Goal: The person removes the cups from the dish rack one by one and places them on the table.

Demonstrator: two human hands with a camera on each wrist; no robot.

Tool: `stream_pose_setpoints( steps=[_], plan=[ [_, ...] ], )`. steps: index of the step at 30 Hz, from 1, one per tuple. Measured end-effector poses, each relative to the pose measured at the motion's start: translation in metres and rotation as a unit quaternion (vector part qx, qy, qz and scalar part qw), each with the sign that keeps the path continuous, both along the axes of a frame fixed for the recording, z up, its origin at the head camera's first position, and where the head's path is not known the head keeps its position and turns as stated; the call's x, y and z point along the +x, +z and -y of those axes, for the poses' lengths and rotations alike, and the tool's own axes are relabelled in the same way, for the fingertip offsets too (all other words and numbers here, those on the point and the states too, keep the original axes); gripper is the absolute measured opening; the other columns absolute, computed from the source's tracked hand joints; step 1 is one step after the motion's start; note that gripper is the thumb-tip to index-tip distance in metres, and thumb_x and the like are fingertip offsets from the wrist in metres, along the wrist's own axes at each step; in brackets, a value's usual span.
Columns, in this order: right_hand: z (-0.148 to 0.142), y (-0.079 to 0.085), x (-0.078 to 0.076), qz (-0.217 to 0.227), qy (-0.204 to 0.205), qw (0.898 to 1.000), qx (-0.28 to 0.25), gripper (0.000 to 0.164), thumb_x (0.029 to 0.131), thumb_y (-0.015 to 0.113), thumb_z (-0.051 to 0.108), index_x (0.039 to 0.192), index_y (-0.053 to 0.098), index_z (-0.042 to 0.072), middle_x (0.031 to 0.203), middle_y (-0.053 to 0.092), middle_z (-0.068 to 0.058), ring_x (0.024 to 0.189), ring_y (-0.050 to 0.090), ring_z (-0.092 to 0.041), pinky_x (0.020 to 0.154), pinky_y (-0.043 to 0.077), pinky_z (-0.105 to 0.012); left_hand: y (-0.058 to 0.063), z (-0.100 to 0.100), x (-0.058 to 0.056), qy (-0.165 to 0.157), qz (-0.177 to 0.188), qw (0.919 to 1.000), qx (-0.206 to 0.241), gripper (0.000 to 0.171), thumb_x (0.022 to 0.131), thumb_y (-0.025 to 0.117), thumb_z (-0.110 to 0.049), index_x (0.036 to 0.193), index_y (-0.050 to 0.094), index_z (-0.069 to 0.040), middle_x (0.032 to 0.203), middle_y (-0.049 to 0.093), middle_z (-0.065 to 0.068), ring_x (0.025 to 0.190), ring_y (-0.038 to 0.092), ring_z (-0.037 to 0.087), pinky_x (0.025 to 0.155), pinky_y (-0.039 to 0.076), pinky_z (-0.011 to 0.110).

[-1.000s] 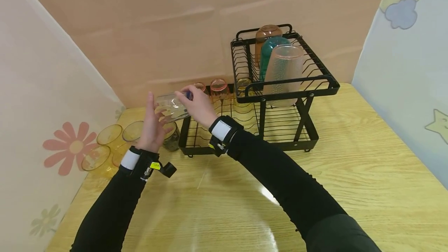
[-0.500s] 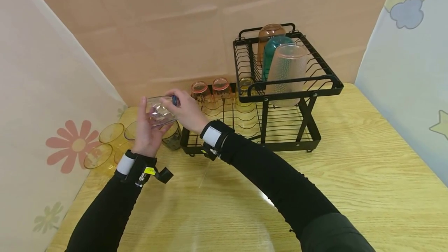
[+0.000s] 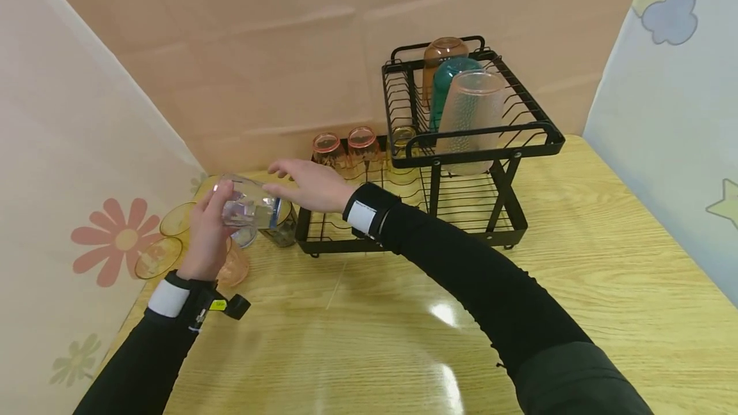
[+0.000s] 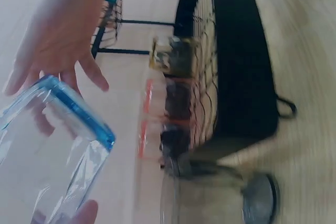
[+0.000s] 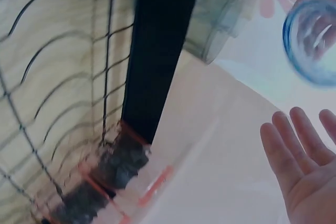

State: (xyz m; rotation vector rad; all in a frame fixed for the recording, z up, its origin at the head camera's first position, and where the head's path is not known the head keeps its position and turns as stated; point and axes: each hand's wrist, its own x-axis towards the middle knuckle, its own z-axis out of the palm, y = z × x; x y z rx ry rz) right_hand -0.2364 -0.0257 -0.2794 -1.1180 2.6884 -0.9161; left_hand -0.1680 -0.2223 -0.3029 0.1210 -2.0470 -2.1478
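My left hand (image 3: 209,232) grips a clear glass (image 3: 242,205) by one end, holding it on its side above the table. Its blue-tinted end (image 4: 79,109) points right, toward my right hand (image 3: 316,186). That hand is off the glass, fingers extended and spread; in the right wrist view its open palm (image 5: 312,182) lies beneath the glass's blue ring (image 5: 292,40). A grey glass (image 3: 284,230) stands just behind the held one, beside the rack. Below the left hand a pink glass (image 3: 233,266) is partly hidden.
A black two-tier dish rack (image 3: 323,247) stands right of centre. Upturned red-rimmed glasses (image 3: 363,139) and a yellow glass (image 3: 403,139) sit on its lower tier. Brown (image 3: 444,50), teal (image 3: 442,85) and clear pinkish (image 3: 475,111) glasses are upturned above. Yellow glasses (image 3: 158,258) stand far left.
My right hand has let go of the glass and spread its fingers. The left hand has closed around the glass and carried it left and slightly down, its blue end dipping to the right.
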Motion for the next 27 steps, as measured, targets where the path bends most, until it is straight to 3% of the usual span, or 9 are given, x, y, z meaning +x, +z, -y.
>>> stream_pose_setpoints(
  steps=[3, 6, 8, 12, 15, 21, 24, 27],
  plan=[
    [-0.004, 0.0, 0.0, -0.024, -0.001, 0.999, 0.048, 0.057, 0.1, 0.04, 0.055, 0.146, 0.043, 0.019, 0.145, 0.046, -0.001, 0.127, 0.047, -0.016, 0.1, 0.041, -0.034, -0.002, 0.008, 0.009, -0.017, 0.012, 0.9969, -0.076, 0.057, 0.099, 0.053, -0.038, 0.141, 0.04, -0.003, 0.127, 0.048, 0.008, 0.105, 0.054, 0.012, 0.083, 0.049, 0.025],
    [-0.006, -0.001, -0.001, -0.045, -0.006, 0.996, 0.083, 0.059, 0.1, 0.038, 0.057, 0.147, 0.041, 0.021, 0.15, 0.04, -0.002, 0.131, 0.043, -0.018, 0.101, 0.041, -0.037, -0.007, 0.012, 0.019, -0.029, -0.007, 0.9827, -0.183, 0.061, 0.099, 0.055, -0.034, 0.146, 0.035, -0.001, 0.133, 0.042, 0.008, 0.107, 0.05, 0.014, 0.079, 0.047, 0.02],
    [-0.008, -0.002, -0.003, -0.058, -0.01, 0.994, 0.097, 0.06, 0.099, 0.038, 0.058, 0.148, 0.041, 0.022, 0.15, 0.038, -0.004, 0.132, 0.042, -0.02, 0.101, 0.041, -0.039, -0.011, 0.013, 0.024, -0.034, -0.03, 0.9645, -0.26, 0.059, 0.098, 0.058, -0.031, 0.145, 0.038, -0.001, 0.128, 0.045, 0.011, 0.102, 0.052, 0.017, 0.075, 0.046, 0.019],
    [-0.012, -0.005, -0.007, -0.085, -0.02, 0.99, 0.115, 0.061, 0.099, 0.039, 0.059, 0.148, 0.041, 0.023, 0.148, 0.039, -0.004, 0.132, 0.041, -0.021, 0.099, 0.043, -0.04, -0.02, 0.013, 0.033, -0.039, -0.066, 0.914, -0.398, 0.067, 0.092, 0.068, -0.033, 0.144, 0.039, -0.001, 0.131, 0.048, 0.017, 0.106, 0.055, 0.029, 0.082, 0.048, 0.036],
    [-0.015, -0.005, -0.01, -0.101, -0.027, 0.987, 0.121, 0.062, 0.098, 0.039, 0.06, 0.147, 0.041, 0.022, 0.147, 0.04, -0.004, 0.132, 0.04, -0.02, 0.096, 0.045, -0.041, -0.028, 0.012, 0.036, -0.041, -0.077, 0.8842, -0.459, 0.071, 0.088, 0.072, -0.037, 0.14, 0.042, 0.001, 0.127, 0.049, 0.02, 0.106, 0.055, 0.037, 0.08, 0.05, 0.05],
    [-0.021, -0.007, -0.015, -0.122, -0.044, 0.982, 0.139, 0.063, 0.099, 0.04, 0.058, 0.149, 0.039, 0.021, 0.149, 0.035, -0.008, 0.135, 0.035, -0.024, 0.092, 0.046, -0.038, -0.048, 0.012, 0.035, -0.051, -0.086, 0.8269, -0.553, 0.073, 0.084, 0.076, -0.039, 0.133, 0.045, 0.006, 0.118, 0.049, 0.023, 0.099, 0.057, 0.039, 0.067, 0.051, 0.049],
    [-0.023, -0.011, -0.019, -0.134, -0.063, 0.976, 0.162, 0.064, 0.098, 0.04, 0.059, 0.149, 0.038, 0.02, 0.15, 0.034, -0.009, 0.136, 0.033, -0.026, 0.094, 0.044, -0.037, -0.059, 0.011, 0.034, -0.048, -0.086, 0.81, -0.578, 0.077, 0.082, 0.076, -0.041, 0.132, 0.045, 0.008, 0.118, 0.05, 0.025, 0.098, 0.057, 0.041, 0.069, 0.051, 0.052],
    [-0.026, -0.015, -0.024, -0.141, -0.086, 0.969, 0.185, 0.067, 0.098, 0.04, 0.06, 0.15, 0.036, 0.019, 0.151, 0.033, -0.011, 0.138, 0.031, -0.028, 0.096, 0.044, -0.038, -0.07, 0.011, 0.033, -0.047, -0.082, 0.8047, -0.586, 0.08, 0.082, 0.076, -0.042, 0.134, 0.043, 0.01, 0.121, 0.049, 0.028, 0.102, 0.055, 0.044, 0.076, 0.049, 0.055]
  ],
)
